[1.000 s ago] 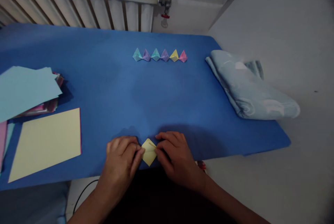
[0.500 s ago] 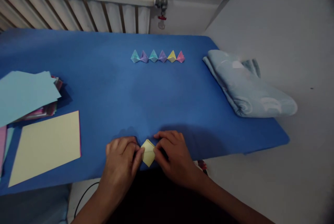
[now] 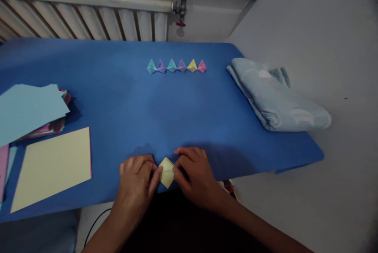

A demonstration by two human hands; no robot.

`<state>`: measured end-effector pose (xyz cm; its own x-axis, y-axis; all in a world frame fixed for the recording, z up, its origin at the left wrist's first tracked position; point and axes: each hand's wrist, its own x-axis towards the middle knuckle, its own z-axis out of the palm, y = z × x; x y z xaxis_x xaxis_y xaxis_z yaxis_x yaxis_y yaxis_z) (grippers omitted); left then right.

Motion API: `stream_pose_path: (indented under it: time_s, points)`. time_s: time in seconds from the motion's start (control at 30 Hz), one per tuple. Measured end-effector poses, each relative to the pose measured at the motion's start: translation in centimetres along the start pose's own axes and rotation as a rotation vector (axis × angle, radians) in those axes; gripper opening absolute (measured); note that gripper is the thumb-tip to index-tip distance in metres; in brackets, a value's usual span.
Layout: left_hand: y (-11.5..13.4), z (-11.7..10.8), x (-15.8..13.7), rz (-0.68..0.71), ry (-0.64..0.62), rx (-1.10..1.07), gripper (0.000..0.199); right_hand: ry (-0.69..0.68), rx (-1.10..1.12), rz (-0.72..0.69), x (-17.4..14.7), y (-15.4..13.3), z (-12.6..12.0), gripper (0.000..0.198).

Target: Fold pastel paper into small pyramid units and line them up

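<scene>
A small folded yellow paper, shaped like a kite, lies at the near edge of the blue tabletop. My left hand pinches its left corner between thumb and forefinger, the other fingers curled on the table. On the opposite corner, my right hand grips with thumb and forefinger, its remaining fingers bent above. Layers show at the paper's top edge, and a crease runs across its middle. Farther back stands a row of several folded paper pieces in blue, purple, yellow and pink.
Yellow paper sheets lie to the left, with a stack topped by light blue sheets behind them. A folded light blue blanket rests at the right by the wall. Behind the table are a radiator and a red-handled valve.
The view has shifted slightly, so the background sits a little lower and farther left. Both hands keep their hold on the yellow paper, with no clear change in its fold.
</scene>
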<state>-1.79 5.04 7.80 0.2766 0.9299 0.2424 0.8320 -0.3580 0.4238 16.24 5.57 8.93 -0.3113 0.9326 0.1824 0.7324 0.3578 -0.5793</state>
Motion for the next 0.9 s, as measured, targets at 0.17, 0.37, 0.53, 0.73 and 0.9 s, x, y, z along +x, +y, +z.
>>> stream_pose_path:
  time_s: [0.17,0.37,0.53,0.73,0.9]
  points:
    - [-0.09,0.07,0.02,-0.001,-0.008,-0.001,0.021,-0.01,-0.007,-0.004,-0.01,0.03,-0.04,0.012]
    - [-0.2,0.2,0.0,-0.002,0.013,0.001,0.02,-0.023,-0.029,-0.008,0.13,-0.12,-0.09,0.013]
    - [-0.38,0.27,0.12,0.015,0.026,-0.006,0.02,-0.06,-0.064,0.006,0.23,-0.32,-0.19,0.012]
    - [-0.13,0.39,0.05,-0.005,0.051,0.027,0.021,-0.056,-0.043,0.025,0.16,-0.35,-0.1,0.012]
    - [-0.08,0.44,0.02,0.018,0.042,0.079,0.021,-0.075,-0.03,0.054,0.36,-0.42,-0.27,0.011]
